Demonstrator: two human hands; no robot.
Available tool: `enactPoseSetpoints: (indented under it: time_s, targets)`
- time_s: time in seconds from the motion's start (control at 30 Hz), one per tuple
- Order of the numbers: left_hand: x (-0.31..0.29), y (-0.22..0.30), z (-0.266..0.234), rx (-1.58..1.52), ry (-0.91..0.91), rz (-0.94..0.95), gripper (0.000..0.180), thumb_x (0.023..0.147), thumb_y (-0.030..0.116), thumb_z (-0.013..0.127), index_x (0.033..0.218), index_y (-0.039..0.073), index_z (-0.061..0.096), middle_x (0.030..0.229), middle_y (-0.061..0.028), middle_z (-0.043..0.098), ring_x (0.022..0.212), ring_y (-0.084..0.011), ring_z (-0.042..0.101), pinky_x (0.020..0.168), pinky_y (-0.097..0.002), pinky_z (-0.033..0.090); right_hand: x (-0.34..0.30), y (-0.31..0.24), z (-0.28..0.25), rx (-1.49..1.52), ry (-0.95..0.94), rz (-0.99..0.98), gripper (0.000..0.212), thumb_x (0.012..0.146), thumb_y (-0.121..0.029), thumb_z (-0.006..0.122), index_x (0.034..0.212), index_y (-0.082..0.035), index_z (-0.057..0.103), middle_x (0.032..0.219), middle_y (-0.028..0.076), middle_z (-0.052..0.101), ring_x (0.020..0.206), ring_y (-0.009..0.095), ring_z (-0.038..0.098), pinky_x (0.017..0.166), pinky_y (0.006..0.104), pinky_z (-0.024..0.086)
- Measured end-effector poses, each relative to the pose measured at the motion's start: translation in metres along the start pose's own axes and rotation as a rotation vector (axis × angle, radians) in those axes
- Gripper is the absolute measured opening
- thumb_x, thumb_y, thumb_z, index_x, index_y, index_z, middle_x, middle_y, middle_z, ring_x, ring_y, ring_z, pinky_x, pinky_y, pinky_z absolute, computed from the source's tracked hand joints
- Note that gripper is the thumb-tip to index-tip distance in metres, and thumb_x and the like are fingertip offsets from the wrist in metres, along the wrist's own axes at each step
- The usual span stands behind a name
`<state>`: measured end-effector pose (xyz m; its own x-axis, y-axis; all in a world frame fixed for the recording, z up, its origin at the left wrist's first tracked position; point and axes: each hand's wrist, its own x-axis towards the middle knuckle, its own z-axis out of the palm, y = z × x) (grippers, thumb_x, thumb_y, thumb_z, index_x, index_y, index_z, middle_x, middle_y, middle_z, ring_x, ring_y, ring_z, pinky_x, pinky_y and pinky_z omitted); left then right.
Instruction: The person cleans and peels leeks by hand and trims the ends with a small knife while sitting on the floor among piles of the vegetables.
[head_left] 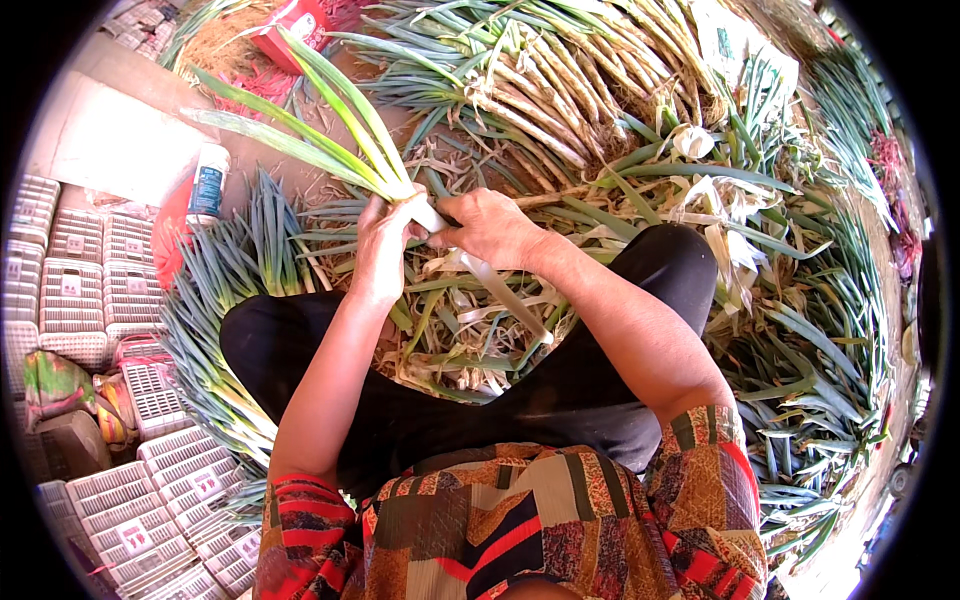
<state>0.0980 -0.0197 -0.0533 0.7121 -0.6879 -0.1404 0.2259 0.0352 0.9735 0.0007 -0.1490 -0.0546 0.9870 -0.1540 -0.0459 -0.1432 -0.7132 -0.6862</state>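
Note:
A large green onion [375,160] is held up in front of me, its green leaves fanning out to the upper left. My left hand [385,238] is wrapped round its pale stalk. The fingers of my right hand [495,230] are closed at the white lower part of the same stalk, close beside the left. Below the right hand a pale strip of peel [505,298] hangs down; the fingers hide where it begins. Between my bent legs lies a heap of stripped leaves and skins [465,340].
Unpeeled green onions [560,90] with brown stalks are piled ahead. Bluish-green ones [250,250] lie along my left, and loose leaves [810,360] cover the right. Stacked plastic crates [75,280], a white and teal tub [208,182] and a red box [295,32] stand left.

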Motion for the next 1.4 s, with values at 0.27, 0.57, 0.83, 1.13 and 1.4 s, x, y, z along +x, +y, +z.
enactPoseSetpoints:
  time_s: [0.27, 0.57, 0.83, 1.13, 1.4]
  targets:
    - [0.001, 0.002, -0.008, -0.018, -0.095, -0.053, 0.028, 0.081, 0.004, 0.054, 0.108, -0.004, 0.053, 0.092, -0.0069, 0.056, 0.083, -0.0153, 0.054, 0.072, -0.0281, 0.041, -0.001, 0.0, 0.0, -0.008, 0.014, 0.003, 0.036, 0.08, -0.037, 0.063, 0.092, -0.003, 0.061, 0.075, 0.018, 0.063, 0.077, 0.034, 0.062, 0.071, 0.0426, 0.048]
    - [-0.001, 0.002, 0.002, -0.019, -0.033, 0.008, 0.026, 0.086, 0.009, 0.05, 0.109, -0.003, 0.054, 0.094, -0.0053, 0.057, 0.085, -0.014, 0.054, 0.072, -0.0286, 0.041, -0.003, -0.005, -0.007, -0.005, 0.032, 0.04, 0.037, 0.079, -0.039, 0.063, 0.086, -0.003, 0.062, 0.079, 0.016, 0.064, 0.081, 0.032, 0.063, 0.074, 0.0414, 0.049]
    - [0.001, 0.002, -0.001, -0.003, -0.053, -0.031, 0.024, 0.085, 0.005, 0.05, 0.106, -0.004, 0.054, 0.09, -0.0069, 0.056, 0.082, -0.0144, 0.054, 0.072, -0.0282, 0.041, -0.004, -0.002, -0.002, 0.013, 0.069, -0.008, 0.036, 0.08, -0.038, 0.064, 0.089, -0.004, 0.061, 0.07, 0.018, 0.062, 0.073, 0.034, 0.062, 0.068, 0.0431, 0.048]
    - [0.001, -0.004, -0.002, 0.135, 0.016, 0.009, 0.024, 0.083, 0.004, 0.049, 0.104, -0.004, 0.056, 0.093, -0.0083, 0.057, 0.083, -0.0151, 0.054, 0.075, -0.0275, 0.042, -0.003, -0.004, -0.003, -0.018, 0.084, 0.011, 0.039, 0.078, -0.04, 0.063, 0.085, -0.002, 0.063, 0.077, 0.018, 0.064, 0.077, 0.034, 0.063, 0.072, 0.0425, 0.049]
    - [-0.001, -0.002, 0.002, -0.108, -0.024, 0.033, 0.022, 0.083, 0.007, 0.051, 0.101, -0.003, 0.059, 0.088, -0.0069, 0.06, 0.078, -0.0139, 0.056, 0.069, -0.0266, 0.043, -0.003, -0.005, -0.006, -0.011, 0.058, 0.039, 0.049, 0.072, -0.049, 0.066, 0.084, -0.002, 0.063, 0.077, 0.017, 0.064, 0.08, 0.032, 0.064, 0.075, 0.0416, 0.05]
